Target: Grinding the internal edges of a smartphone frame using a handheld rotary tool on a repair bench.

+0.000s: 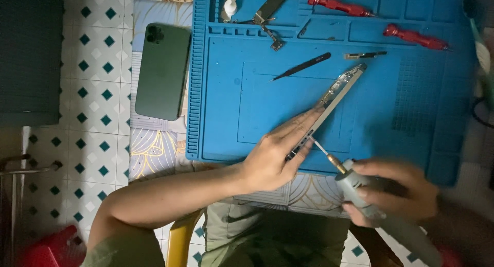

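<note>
Left hand pins the phone frame on edge over the blue mat, right hand clenched on the grey electric screwdriver, bit at the lower edge: likely risks are bit slipping and gouging, or frame tipping.

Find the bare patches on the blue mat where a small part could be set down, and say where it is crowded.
Free: the blue mat right of the phone frame, and its centre below the black tweezers. Crowded: the top trays with two red screwdrivers, and the front edge where the left hand and right hand work.
</note>
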